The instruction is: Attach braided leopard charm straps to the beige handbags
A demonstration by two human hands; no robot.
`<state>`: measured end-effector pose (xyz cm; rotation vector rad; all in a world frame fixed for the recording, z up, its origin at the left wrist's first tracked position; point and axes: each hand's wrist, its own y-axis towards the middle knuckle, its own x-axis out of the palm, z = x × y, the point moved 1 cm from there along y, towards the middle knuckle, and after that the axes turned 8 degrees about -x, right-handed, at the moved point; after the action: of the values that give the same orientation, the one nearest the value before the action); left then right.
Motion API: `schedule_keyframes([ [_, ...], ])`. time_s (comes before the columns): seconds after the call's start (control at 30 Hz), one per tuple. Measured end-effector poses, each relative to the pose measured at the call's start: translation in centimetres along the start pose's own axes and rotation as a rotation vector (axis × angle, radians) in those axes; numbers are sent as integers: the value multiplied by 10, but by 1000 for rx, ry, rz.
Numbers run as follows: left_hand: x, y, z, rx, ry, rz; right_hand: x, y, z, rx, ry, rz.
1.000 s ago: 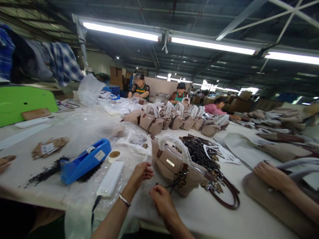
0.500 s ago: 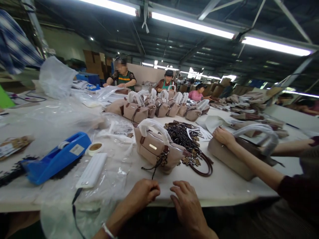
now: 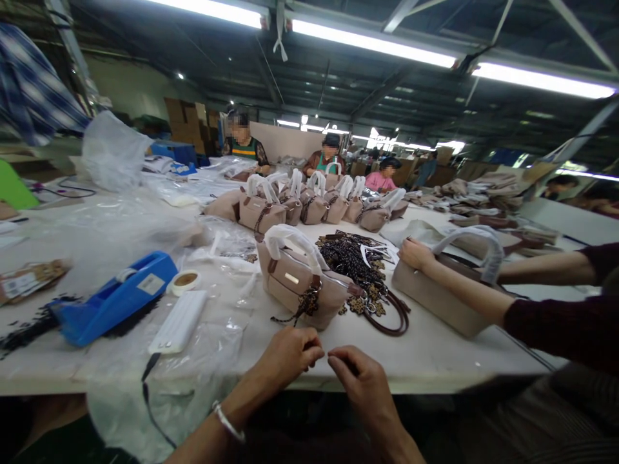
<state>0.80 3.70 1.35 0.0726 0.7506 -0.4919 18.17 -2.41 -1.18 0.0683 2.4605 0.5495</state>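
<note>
blue tape dispenser (image 3: 116, 301): on the table (image 3: 435, 361), left side, beside scattered black bits (image 3: 22, 335). tape roll (image 3: 186, 281): lying flat, just beside the dispenser. white bar-shaped device (image 3: 178, 322): near the roll; black cable (image 3: 151, 406) at its near end. light tubes (image 3: 372, 44): overhead, lit. plaid cloth (image 3: 36, 87): hanging, upper left. cardboard boxes (image 3: 186, 125): stacked, background.

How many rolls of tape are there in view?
2: one roll sits in the blue dispenser, the other roll lies beside it. More may be hidden.
</note>
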Motion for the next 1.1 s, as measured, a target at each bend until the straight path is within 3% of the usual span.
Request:
schedule_keyframes([
  [0.13, 2, 1, 5, 52, 241, 27, -10, 8, -13, -284, -320, 67],
  [0.23, 6, 2, 9, 67, 368, 37, -8, 11, -14, -318, -316, 66],
  [0.3, 7, 3, 11, 87, 399, 51, -4, 12, -11, -229, -206, 44],
  [0.43, 6, 3, 12, 145, 358, 95, 1, 12, -2, 146, 82, -73],
  [0.53, 2, 2, 12, 189, 239, 117, -5, 13, -6, 196, 137, -51],
  [0.63, -7, 4, 10, 168, 55, 306, -17, 22, -17, 77, 80, 71],
  [0.7, -12, 9, 6, 86, -34, 496, -23, 33, -28, -58, 5, 164],
  [0.77, -16, 16, 2, 6, -63, 613, -26, 45, -37, -213, -85, 251],
  [0.93, -16, 33, 0, -40, -26, 635, -18, 72, -48, -463, -351, 358],
  [1.1, -13, 38, 4, -67, -44, 641, -7, 85, -42, -580, -471, 279],
])
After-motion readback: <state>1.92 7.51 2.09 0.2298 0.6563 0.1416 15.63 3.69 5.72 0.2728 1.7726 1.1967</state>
